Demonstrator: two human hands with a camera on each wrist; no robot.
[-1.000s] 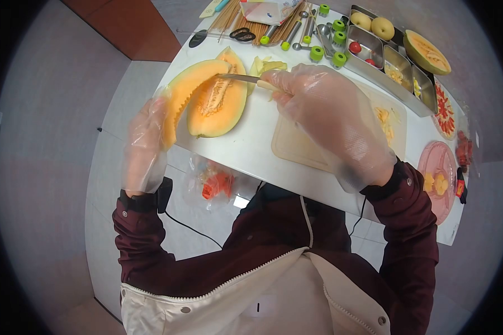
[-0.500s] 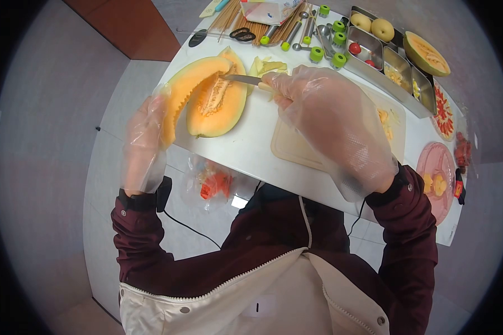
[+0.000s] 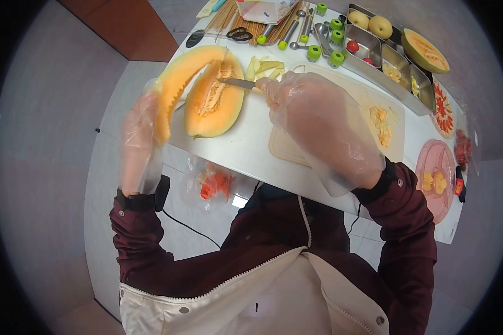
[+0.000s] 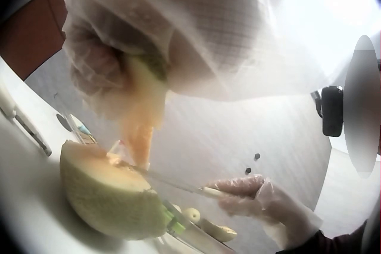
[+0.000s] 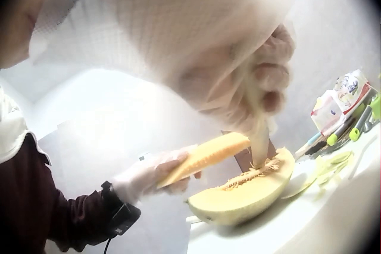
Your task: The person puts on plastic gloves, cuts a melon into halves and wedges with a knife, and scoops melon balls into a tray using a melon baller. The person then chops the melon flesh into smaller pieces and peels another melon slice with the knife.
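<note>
In a clear plastic glove, my left hand [image 3: 140, 134] grips a long orange melon slice [image 3: 174, 84] by its lower end, tilted up beside a larger cut melon piece [image 3: 204, 118]. That piece lies on the white table with its seeds upward; in the left wrist view its pale green rind [image 4: 107, 197] faces the camera. My gloved right hand [image 3: 330, 125] holds a knife [image 3: 241, 83] by its light handle. The blade reaches left, its tip over the seeds. In the right wrist view the slice [image 5: 208, 156] is above the melon piece [image 5: 250, 197].
Peelings [image 3: 265, 67] lie behind the knife. A cutting board [image 3: 288, 145] with fruit bits is under my right forearm. Metal trays [image 3: 394, 84], a melon half [image 3: 425, 51] and a pink plate [image 3: 437, 201] stand right. Skewers, scoops and green-topped cutters [image 3: 314, 53] are at the back.
The knife tip has come down from the slice's upper end to the seeds of the melon piece. The slice has shifted slightly up and left in my left hand.
</note>
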